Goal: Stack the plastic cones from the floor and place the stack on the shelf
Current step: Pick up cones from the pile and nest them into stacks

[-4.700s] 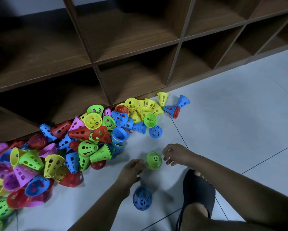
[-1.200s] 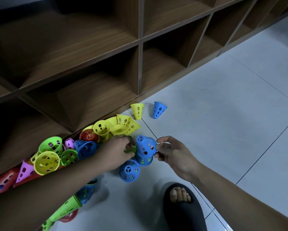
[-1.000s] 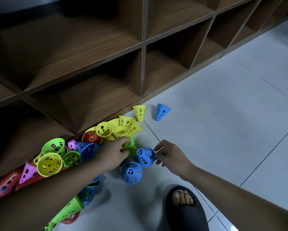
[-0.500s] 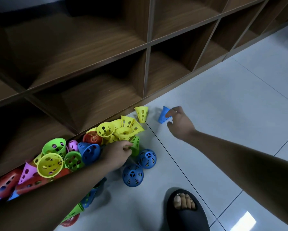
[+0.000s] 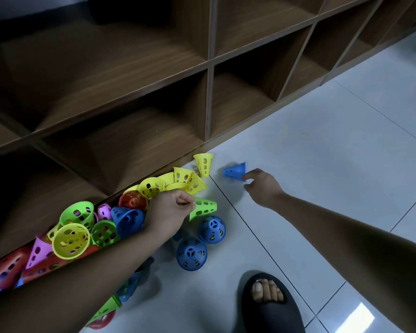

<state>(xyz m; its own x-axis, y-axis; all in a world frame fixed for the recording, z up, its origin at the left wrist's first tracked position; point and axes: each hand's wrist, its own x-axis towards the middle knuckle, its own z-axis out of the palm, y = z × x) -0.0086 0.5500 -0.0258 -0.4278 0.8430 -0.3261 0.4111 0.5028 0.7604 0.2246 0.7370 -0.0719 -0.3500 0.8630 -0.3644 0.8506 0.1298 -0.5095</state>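
Note:
My right hand (image 5: 262, 186) pinches a small blue cone (image 5: 235, 171) at its wide end, tipped on its side just above the floor. My left hand (image 5: 169, 213) grips a green cone (image 5: 203, 207) lying sideways at the edge of the pile. Two blue cones stand base down on the tiles, one (image 5: 211, 229) just below the green cone and one (image 5: 191, 254) nearer to me. A heap of yellow, green, blue, red and pink cones (image 5: 74, 236) lies along the shelf's foot. A yellow cone (image 5: 203, 163) stands wide end up beside it.
The wooden shelf (image 5: 209, 68) with open square compartments runs across the top and left. Pale floor tiles (image 5: 334, 140) stretch to the right. My foot in a black sandal (image 5: 269, 301) rests at the bottom centre, close to the nearer blue cone.
My right hand has let go of the blue cone by the pile, reached out to the far blue cone and tipped it over. My left hand still holds the green cone.

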